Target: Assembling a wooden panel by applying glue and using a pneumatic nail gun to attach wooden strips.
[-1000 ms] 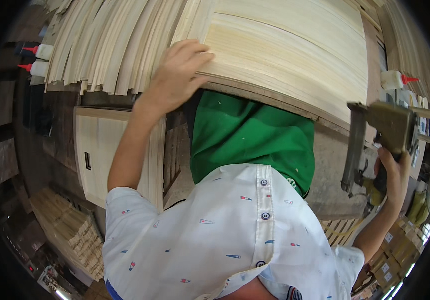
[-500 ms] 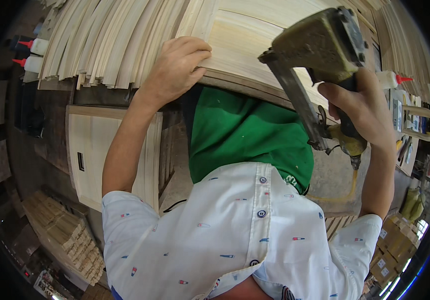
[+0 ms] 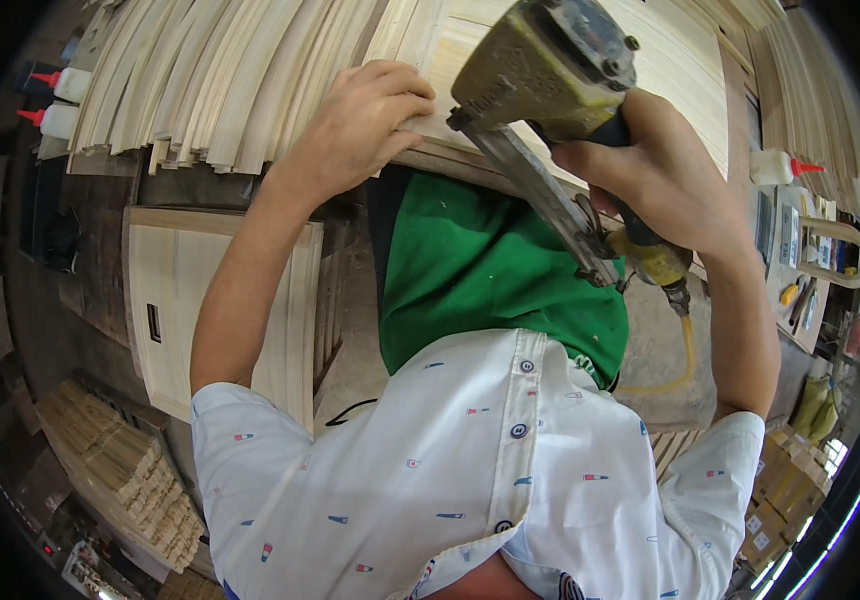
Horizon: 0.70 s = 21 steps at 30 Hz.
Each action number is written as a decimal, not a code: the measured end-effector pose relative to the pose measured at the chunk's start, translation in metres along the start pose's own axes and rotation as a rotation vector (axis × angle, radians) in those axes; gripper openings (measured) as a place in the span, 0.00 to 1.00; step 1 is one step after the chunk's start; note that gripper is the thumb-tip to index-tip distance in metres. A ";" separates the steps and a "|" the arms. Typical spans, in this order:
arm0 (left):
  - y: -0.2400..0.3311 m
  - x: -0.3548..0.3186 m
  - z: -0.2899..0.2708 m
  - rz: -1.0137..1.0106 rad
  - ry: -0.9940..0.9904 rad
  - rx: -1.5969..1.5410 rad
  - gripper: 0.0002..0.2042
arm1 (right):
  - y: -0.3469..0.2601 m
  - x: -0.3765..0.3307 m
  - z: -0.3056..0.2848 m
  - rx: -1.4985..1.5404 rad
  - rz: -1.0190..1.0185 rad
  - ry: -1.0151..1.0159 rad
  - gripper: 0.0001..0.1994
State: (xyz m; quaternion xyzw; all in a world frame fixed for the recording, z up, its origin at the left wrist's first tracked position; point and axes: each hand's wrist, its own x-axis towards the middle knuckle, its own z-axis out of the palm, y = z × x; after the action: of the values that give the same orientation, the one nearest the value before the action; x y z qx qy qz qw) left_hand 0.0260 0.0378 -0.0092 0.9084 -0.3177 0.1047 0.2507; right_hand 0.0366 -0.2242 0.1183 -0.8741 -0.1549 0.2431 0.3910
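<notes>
A pale wooden panel [image 3: 688, 70] lies on the bench in front of me. My left hand [image 3: 362, 128] is at its near left corner, fingers curled over the edge strip and thumb by the front edge. In my right hand [image 3: 668, 172] is a worn yellow-and-grey nail gun [image 3: 540, 75], gripped by its dark handle and held over the right half of the panel. Its long metal magazine slants down toward my green apron [image 3: 490, 260]. A yellow air hose [image 3: 691, 350] hangs from the handle's end. Where the gun's nose meets or clears the wood, I cannot tell.
Many thin wooden strips [image 3: 220, 80] lie left of the panel, more [image 3: 830, 120] at the right. Red-tipped glue bottles [image 3: 58, 121] stand far left; another glue bottle [image 3: 772, 167] lies right. A slotted wooden panel [image 3: 210, 290] sits below my left forearm, with bundled strips [image 3: 115, 460] beyond.
My right hand has carried the nail gun left and a little upward, closer to my left hand. My left hand has shifted only slightly at the panel's corner.
</notes>
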 end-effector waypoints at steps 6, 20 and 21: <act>0.004 0.007 0.004 0.068 0.123 -0.018 0.10 | 0.001 0.007 0.003 -0.048 -0.047 -0.072 0.12; 0.007 0.003 0.003 -0.076 -0.008 0.015 0.14 | 0.023 -0.047 -0.030 -0.058 0.125 0.078 0.13; 0.005 0.002 0.003 -0.085 -0.011 0.027 0.14 | 0.023 -0.049 -0.030 -0.094 0.198 0.072 0.13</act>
State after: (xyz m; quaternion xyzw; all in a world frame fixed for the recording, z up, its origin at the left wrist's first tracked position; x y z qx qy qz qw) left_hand 0.0244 0.0319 -0.0096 0.9250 -0.2786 0.0932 0.2411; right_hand 0.0143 -0.2802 0.1329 -0.9106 -0.0647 0.2415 0.3291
